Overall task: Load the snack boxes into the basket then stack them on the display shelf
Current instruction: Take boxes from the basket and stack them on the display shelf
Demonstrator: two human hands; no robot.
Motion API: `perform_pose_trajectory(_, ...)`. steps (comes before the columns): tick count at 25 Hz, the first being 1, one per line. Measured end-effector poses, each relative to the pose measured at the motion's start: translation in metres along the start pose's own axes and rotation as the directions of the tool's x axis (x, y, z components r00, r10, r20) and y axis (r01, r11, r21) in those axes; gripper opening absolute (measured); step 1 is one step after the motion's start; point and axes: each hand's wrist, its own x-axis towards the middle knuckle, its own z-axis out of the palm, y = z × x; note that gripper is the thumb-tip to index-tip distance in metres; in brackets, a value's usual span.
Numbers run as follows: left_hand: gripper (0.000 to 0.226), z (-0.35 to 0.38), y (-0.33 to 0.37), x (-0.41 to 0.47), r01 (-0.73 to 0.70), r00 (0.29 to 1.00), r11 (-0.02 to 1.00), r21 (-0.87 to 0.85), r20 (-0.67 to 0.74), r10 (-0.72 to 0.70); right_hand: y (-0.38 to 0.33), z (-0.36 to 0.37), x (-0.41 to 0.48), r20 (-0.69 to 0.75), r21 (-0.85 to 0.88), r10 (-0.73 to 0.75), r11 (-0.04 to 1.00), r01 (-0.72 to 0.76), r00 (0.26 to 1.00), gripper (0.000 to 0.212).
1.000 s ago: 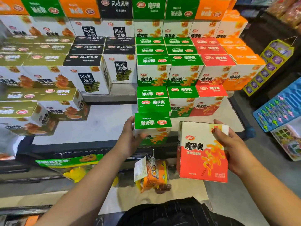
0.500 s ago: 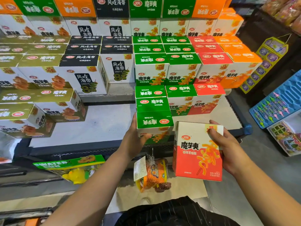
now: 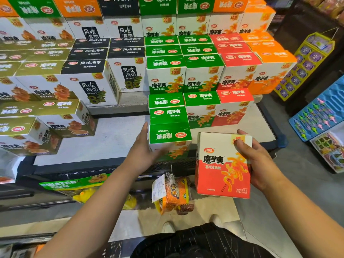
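Note:
A green-topped snack box (image 3: 170, 135) sits at the front edge of the white display shelf (image 3: 104, 140), in line with two more green boxes (image 3: 168, 113) behind it. My left hand (image 3: 142, 151) holds its left side, fingers straight up along the side and thumb across the lower front. My right hand (image 3: 256, 161) grips a red and white snack box (image 3: 220, 164) upright in the air, just right of the green one, thumb over its top right corner. A red box (image 3: 235, 107) stands further back on the shelf.
Tiers of olive, black, green, red and orange boxes (image 3: 128, 75) fill the shelves behind and to the left. An orange netted snack pack (image 3: 176, 194) and a yellow toy (image 3: 84, 194) hang below the shelf edge. Blue and yellow toy cards (image 3: 316, 116) stand at right.
My left hand has carried the green box up and back until it lines up with the green row on the shelf. The red box in my right hand has barely moved.

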Motion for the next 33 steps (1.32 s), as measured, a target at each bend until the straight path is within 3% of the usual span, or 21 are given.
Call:
perform_pose_trajectory(3,0.093,-0.004,0.024,-0.013,0.019,0.986,0.997,0.073,-0.169,-0.007,-0.010,-0.011,0.006,0.036,0.007,-0.006,1.000,0.006,0.999,0.064)
perform_pose_trajectory(5,0.077,-0.001,0.044,-0.022,-0.102,0.942,0.988,0.113,-0.309,0.132,-0.019,-0.019,0.011,0.058,-0.002,-0.005,1.000,0.005,0.998,0.054)
perform_pose_trajectory(7,0.065,0.010,0.069,-0.028,-0.248,0.896,0.958,0.142,-0.342,0.283,-0.029,-0.026,0.016,0.088,-0.016,-0.009,1.000,0.011,0.996,0.044)
perform_pose_trajectory(10,0.061,0.043,0.112,-0.027,-0.291,0.923,0.954,0.076,-0.239,0.300,-0.044,-0.038,0.026,0.131,-0.025,-0.034,0.999,0.037,0.991,0.041)
perform_pose_trajectory(14,0.073,0.093,0.153,-0.006,-0.069,0.998,0.992,-0.102,0.002,0.070,-0.063,-0.061,0.041,0.157,-0.023,-0.067,0.997,0.071,0.985,0.051)
perform_pose_trajectory(18,0.072,0.125,0.168,0.021,0.135,0.985,0.946,-0.295,0.146,-0.095,-0.072,-0.082,0.061,0.167,-0.075,-0.065,0.994,0.078,0.984,0.099)
perform_pose_trajectory(19,0.071,0.131,0.170,0.026,0.156,0.981,0.928,-0.339,0.167,-0.104,-0.073,-0.086,0.066,0.169,-0.086,-0.064,0.993,0.079,0.984,0.101)
perform_pose_trajectory(22,0.069,0.142,0.171,0.041,0.193,0.976,0.892,-0.410,0.174,-0.132,-0.076,-0.095,0.082,0.174,-0.107,-0.087,0.989,0.106,0.981,0.071)
perform_pose_trajectory(26,0.079,0.154,0.165,0.058,0.141,0.988,0.924,-0.356,0.116,-0.106,-0.081,-0.102,0.101,0.252,-0.225,-0.085,0.964,0.144,0.964,0.078)
perform_pose_trajectory(33,0.063,0.174,0.164,0.075,0.014,1.000,0.988,-0.157,-0.012,-0.016,-0.081,-0.104,0.121,0.270,-0.312,-0.094,0.933,0.180,0.958,0.061)
